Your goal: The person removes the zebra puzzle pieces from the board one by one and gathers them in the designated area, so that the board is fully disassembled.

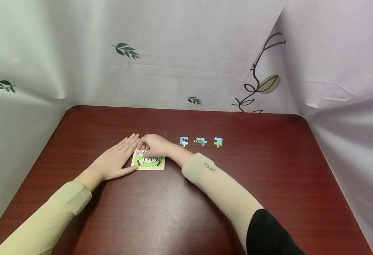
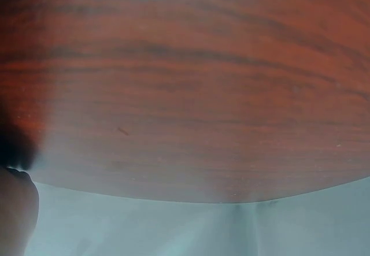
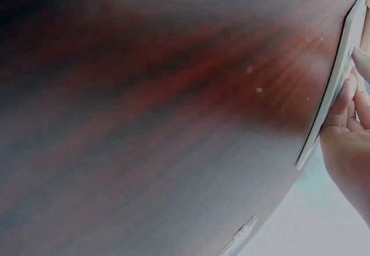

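A small jigsaw puzzle board (image 1: 148,164) with a cream border and a zebra on green lies left of the table's middle. My left hand (image 1: 116,159) lies flat along the board's left side, fingers straight, its thumb reaching the lower left corner. Over the board's upper part is my right hand (image 1: 154,144), fingers bent down at the upper left and hiding that area. In the right wrist view the fingers and thumb of the right hand (image 3: 350,120) come down on the puzzle board (image 3: 324,114). Whether a piece is between them is hidden.
Right of the board, in a row, lie a piece with a zebra's head (image 1: 184,141), a piece with a green bush (image 1: 200,141) and a blue-and-green piece (image 1: 218,142). The reddish-brown table (image 1: 269,159) ends at a pale curtain (image 1: 173,53) at the back and sides.
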Motion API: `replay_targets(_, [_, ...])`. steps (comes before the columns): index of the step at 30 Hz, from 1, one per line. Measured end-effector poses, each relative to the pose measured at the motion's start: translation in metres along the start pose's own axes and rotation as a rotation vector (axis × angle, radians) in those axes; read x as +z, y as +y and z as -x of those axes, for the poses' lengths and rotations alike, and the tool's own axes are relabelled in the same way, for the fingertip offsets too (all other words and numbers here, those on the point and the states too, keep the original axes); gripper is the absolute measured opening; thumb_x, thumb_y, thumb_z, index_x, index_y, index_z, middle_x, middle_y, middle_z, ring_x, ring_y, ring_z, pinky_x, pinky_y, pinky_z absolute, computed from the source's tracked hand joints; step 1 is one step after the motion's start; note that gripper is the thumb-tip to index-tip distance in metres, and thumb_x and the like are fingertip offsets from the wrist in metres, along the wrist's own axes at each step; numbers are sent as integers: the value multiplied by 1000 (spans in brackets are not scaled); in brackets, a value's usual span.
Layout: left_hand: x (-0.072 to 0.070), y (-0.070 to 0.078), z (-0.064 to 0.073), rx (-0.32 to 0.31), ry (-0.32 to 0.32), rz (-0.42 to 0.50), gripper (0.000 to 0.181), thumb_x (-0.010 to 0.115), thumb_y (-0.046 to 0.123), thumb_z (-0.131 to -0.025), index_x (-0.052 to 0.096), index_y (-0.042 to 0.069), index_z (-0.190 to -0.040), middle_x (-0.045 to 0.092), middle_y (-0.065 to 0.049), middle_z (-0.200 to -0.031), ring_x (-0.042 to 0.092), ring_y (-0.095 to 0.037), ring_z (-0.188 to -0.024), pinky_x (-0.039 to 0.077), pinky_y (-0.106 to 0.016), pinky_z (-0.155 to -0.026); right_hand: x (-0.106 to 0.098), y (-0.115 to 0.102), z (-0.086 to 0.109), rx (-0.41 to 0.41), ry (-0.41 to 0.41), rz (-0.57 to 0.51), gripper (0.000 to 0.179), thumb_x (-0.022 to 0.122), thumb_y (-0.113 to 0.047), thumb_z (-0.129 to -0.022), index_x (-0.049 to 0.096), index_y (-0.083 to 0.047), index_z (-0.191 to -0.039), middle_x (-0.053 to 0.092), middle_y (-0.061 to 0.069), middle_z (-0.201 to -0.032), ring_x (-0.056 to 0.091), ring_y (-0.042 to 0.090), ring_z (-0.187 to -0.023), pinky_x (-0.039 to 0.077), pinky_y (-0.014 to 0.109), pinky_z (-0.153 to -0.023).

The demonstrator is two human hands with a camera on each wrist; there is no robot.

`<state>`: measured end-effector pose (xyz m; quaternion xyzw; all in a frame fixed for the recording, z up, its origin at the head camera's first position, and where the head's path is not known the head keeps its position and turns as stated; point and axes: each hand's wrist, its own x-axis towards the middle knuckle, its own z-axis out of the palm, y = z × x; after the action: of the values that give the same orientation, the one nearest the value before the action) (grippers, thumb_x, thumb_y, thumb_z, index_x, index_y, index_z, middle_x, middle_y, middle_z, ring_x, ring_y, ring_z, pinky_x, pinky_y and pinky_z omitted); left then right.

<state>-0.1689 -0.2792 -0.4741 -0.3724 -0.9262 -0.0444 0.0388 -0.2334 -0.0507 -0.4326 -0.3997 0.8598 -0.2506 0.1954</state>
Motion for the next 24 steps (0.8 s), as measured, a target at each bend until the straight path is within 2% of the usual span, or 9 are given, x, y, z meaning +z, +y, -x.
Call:
replay_targets(12, [-1, 0, 0, -1, -8, 2, 95, 64, 51, -100, 25, -7, -165, 24, -25, -175, 25, -41, -163, 5, -31, -138, -1, -1, 2, -1, 8, -7, 24, 78, -12, -96, 71, -8, -119, 65, 2, -105, 58, 9, -94, 43, 12, -83])
replay_targets(18, [-1, 0, -1, -11, -21, 6, 95, 64, 52, -100, 25, -7, -165, 22, -24, -175, 25, -40, -163, 0, -26, -137, 0, 0, 3, -3, 24, -83, 24, 78, -8, -95, 69, -7, -117, 67, 4, -103, 59, 10, -90, 45, 13, -80])
replay_targets(24, [-2, 0, -1, -23, -30, 17, 97, 64, 51, -100, 23, -7, -166, 21, -24, -176, 24, -40, -163, 7, -32, -139, 2, 6, 1, -30, 52, -160, 16, 72, -7, -99, 71, -5, -115, 70, 6, -100, 59, 7, -85, 44, 8, -75])
